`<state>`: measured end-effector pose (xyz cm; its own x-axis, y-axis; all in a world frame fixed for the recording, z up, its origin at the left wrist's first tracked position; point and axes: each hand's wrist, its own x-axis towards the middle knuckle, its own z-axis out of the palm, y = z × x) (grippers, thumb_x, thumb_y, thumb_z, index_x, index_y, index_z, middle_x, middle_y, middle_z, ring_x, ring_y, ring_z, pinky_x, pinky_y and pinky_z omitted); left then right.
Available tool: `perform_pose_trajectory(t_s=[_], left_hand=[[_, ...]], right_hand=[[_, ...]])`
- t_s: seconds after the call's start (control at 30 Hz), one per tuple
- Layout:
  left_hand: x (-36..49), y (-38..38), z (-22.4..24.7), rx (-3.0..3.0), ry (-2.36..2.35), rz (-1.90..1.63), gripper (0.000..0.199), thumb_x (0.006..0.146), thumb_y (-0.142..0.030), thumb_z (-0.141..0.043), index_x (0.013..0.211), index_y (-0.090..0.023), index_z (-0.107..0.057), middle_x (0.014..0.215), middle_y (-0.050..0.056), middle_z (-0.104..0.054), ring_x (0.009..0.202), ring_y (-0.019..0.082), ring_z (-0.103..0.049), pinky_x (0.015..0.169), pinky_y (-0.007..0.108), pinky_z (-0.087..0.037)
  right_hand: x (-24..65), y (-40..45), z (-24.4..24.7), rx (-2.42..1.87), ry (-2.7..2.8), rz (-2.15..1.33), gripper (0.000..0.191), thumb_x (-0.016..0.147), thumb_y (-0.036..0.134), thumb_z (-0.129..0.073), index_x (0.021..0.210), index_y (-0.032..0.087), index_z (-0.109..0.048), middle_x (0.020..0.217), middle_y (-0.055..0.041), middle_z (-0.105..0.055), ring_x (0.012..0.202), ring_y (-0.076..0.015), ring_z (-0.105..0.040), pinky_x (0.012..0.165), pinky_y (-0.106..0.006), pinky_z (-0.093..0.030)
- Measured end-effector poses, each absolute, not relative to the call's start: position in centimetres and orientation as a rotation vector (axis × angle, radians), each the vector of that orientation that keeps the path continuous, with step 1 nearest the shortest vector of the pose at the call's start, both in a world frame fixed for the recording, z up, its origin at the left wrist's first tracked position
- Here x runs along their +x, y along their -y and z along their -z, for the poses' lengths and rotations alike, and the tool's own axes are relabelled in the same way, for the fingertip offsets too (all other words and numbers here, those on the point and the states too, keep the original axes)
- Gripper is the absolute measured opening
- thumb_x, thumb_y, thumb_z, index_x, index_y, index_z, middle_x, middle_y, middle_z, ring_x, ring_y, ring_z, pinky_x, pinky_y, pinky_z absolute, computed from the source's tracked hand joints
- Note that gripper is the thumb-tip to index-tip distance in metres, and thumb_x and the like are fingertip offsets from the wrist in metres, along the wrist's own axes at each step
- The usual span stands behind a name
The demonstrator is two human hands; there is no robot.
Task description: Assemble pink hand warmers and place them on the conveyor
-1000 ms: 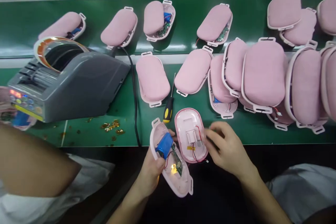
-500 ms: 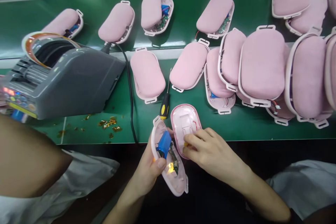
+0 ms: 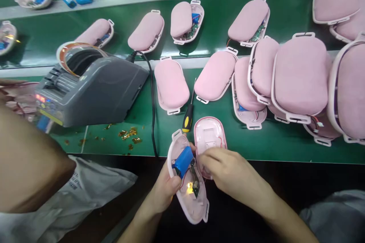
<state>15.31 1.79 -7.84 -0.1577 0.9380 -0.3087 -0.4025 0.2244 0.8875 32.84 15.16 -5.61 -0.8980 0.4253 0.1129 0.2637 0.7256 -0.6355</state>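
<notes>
My left hand [image 3: 164, 191] grips a pale pink plastic shell half [image 3: 194, 209] by its left side, thumb over the rim. Inside the shell sit a blue battery [image 3: 183, 160] and a small green circuit board [image 3: 195, 184]; a yellow light glows beside the board. Just right of it, the matching pink shell cover [image 3: 205, 133] shows its inner face, with a thin red wire along it. My right hand [image 3: 232, 169] is over the cover's lower part, fingers pinched together near the gap between the halves. Whatever is between those fingertips is hidden.
A yellow-and-black screwdriver [image 3: 187, 119] lies beyond the cover. Several pink padded units [image 3: 172, 83] spread across the green bench, piled at the right. A grey tape dispenser [image 3: 97, 87] with a black cable [image 3: 153, 121] stands left. Another person's arm [image 3: 31, 163] reaches in from the left.
The view has shifted, so the bench things appear farther right. My right hand has moved toward the cover's lower left edge, its fingers closer together. The left-hand shell shows more of its inside.
</notes>
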Motion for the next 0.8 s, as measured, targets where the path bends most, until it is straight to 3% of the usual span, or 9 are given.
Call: perform_pose_trajectory(t_s=[0.13,0.23,0.3,0.4,0.5,0.57,0.63,0.7,0.8], left_hand=[[15.1,-1.6,8.2,0.612,-1.214,-1.267,0.088,0.084,-0.072,-0.074,0.151,-0.02,-0.051,0.137,0.018,-0.062,0.131,0.042,-0.063,0.105,0.058,-0.059],[15.0,-1.3,8.4,0.62,-1.249,-1.287,0.089,0.086,-0.07,-0.073,0.156,-0.021,-0.047,0.143,0.017,-0.059,0.133,0.041,-0.063,0.11,0.057,-0.057],[14.9,-1.3,8.4,0.605,-1.216,-1.301,0.087,0.088,-0.068,-0.073,0.158,-0.025,-0.045,0.145,0.015,-0.058,0.128,0.039,-0.066,0.107,0.055,-0.059],[14.9,-1.4,8.0,0.665,-1.193,-1.29,0.088,0.088,-0.068,-0.073,0.159,-0.025,-0.043,0.145,0.015,-0.057,0.126,0.037,-0.065,0.109,0.054,-0.058],[15.1,-1.7,7.7,0.768,-1.251,-1.243,0.096,0.089,-0.07,-0.073,0.163,-0.021,-0.038,0.151,0.018,-0.053,0.143,0.043,-0.053,0.125,0.062,-0.042],[15.3,-1.9,7.5,0.779,-1.24,-1.239,0.096,0.09,-0.069,-0.072,0.166,-0.023,-0.034,0.153,0.017,-0.051,0.149,0.043,-0.048,0.128,0.064,-0.036],[15.3,-2.1,7.5,0.745,-1.182,-1.265,0.091,0.092,-0.067,-0.072,0.165,-0.026,-0.035,0.15,0.015,-0.053,0.143,0.041,-0.055,0.123,0.059,-0.045],[15.3,-2.3,7.5,0.712,-1.131,-1.304,0.083,0.092,-0.066,-0.071,0.159,-0.026,-0.042,0.142,0.013,-0.056,0.131,0.037,-0.063,0.109,0.05,-0.056],[15.2,-2.7,7.5,0.701,-1.118,-1.324,0.077,0.093,-0.066,-0.071,0.152,-0.024,-0.048,0.135,0.011,-0.057,0.122,0.035,-0.063,0.099,0.043,-0.058]], right_hand=[[32.1,-14.4,6.1,-0.795,2.538,-0.502,0.018,0.107,0.011,-0.053,0.119,0.012,-0.067,0.085,-0.0029,-0.072,0.066,-0.0141,-0.066,0.054,-0.029,-0.042],[32.6,-14.5,5.9,-0.598,2.647,-0.691,0.021,0.108,0.014,-0.052,0.124,0.015,-0.067,0.084,-0.0007,-0.069,0.069,-0.0146,-0.065,0.055,-0.029,-0.043],[33.1,-14.9,5.6,-0.521,2.736,-0.826,0.019,0.106,0.011,-0.053,0.113,0.019,-0.069,0.088,-0.0003,-0.069,0.07,-0.0144,-0.063,0.055,-0.029,-0.043],[33.0,-14.9,5.5,-0.639,2.748,-0.653,0.022,0.104,0.009,-0.055,0.088,0.019,-0.066,0.077,0.0007,-0.064,0.059,-0.0131,-0.056,0.05,-0.031,-0.034],[31.9,-14.4,6.0,-0.796,2.592,-0.397,0.028,0.107,0.021,-0.059,0.08,0.02,-0.064,0.063,0.0015,-0.059,0.05,-0.0131,-0.052,0.047,-0.034,-0.029],[31.4,-14.3,6.3,-0.852,2.523,-0.426,0.03,0.109,0.024,-0.056,0.08,0.02,-0.065,0.06,0.0018,-0.06,0.048,-0.013,-0.054,0.046,-0.033,-0.031],[31.7,-14.7,6.3,-0.855,2.448,-0.698,0.024,0.109,0.02,-0.05,0.094,0.02,-0.068,0.071,0.0003,-0.071,0.058,-0.0133,-0.065,0.052,-0.027,-0.044],[32.6,-15.4,6.0,-0.711,2.365,-1.074,0.025,0.109,0.014,-0.046,0.121,0.02,-0.067,0.096,-0.0024,-0.079,0.08,-0.0139,-0.074,0.07,-0.024,-0.057],[34.1,-16.2,5.4,-0.313,2.364,-1.385,0.039,0.103,0.004,-0.046,0.133,0.022,-0.065,0.117,-0.0041,-0.077,0.105,-0.015,-0.073,0.092,-0.027,-0.061]])
